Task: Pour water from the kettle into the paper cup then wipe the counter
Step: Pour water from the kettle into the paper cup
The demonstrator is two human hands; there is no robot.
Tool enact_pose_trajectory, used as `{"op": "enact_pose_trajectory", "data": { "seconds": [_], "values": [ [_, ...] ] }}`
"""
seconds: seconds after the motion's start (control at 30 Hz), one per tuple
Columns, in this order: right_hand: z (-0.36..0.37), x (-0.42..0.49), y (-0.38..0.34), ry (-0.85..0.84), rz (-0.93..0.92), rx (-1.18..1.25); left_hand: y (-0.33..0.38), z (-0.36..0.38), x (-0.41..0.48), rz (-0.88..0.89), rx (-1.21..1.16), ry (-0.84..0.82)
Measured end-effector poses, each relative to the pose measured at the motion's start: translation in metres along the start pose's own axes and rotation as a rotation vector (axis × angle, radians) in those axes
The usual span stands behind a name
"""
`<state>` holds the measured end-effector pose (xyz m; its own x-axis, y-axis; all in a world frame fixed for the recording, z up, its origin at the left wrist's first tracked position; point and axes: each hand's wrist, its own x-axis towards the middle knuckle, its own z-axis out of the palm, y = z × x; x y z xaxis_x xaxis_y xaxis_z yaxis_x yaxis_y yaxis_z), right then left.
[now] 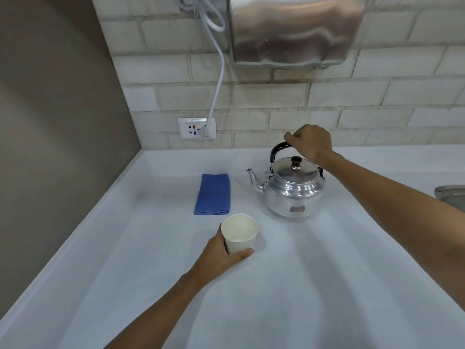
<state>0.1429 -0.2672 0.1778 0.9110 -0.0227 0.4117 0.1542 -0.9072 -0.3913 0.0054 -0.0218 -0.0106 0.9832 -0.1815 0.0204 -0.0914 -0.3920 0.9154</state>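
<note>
Left hand (221,253): fingers gripping the paper cup (240,233), standing mid-bench (327,285).
Right hand (310,144): fingers gripping the kettle (292,190) handle.
Cloth (212,193): lying beside the kettle spout.

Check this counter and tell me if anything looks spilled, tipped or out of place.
Nothing stands out. The kettle sits upright with its lid on, the paper cup stands upright in the left hand, the blue cloth lies neatly folded, and the counter shows no puddle.

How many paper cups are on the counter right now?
1. The paper cup stands on the counter in front of the blue cloth, held by the left hand. None looks hidden.
</note>
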Motion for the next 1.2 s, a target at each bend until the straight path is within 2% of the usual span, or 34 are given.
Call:
{"op": "enact_pose_trajectory", "data": {
  "seconds": [0.47, 0.7, 1.2],
  "values": [
    [-0.056, -0.066, -0.031, 0.057, -0.23, -0.218, -0.003, 0.002, 0.001, 0.015, -0.003, 0.04],
    [-0.062, -0.085, -0.052, 0.033, -0.376, -0.351, -0.004, 0.001, 0.002, 0.04, 0.009, 0.043],
    [-0.057, -0.091, -0.079, 0.002, -0.514, -0.476, -0.002, 0.001, 0.001, 0.049, -0.018, 0.015]
  ]
}}
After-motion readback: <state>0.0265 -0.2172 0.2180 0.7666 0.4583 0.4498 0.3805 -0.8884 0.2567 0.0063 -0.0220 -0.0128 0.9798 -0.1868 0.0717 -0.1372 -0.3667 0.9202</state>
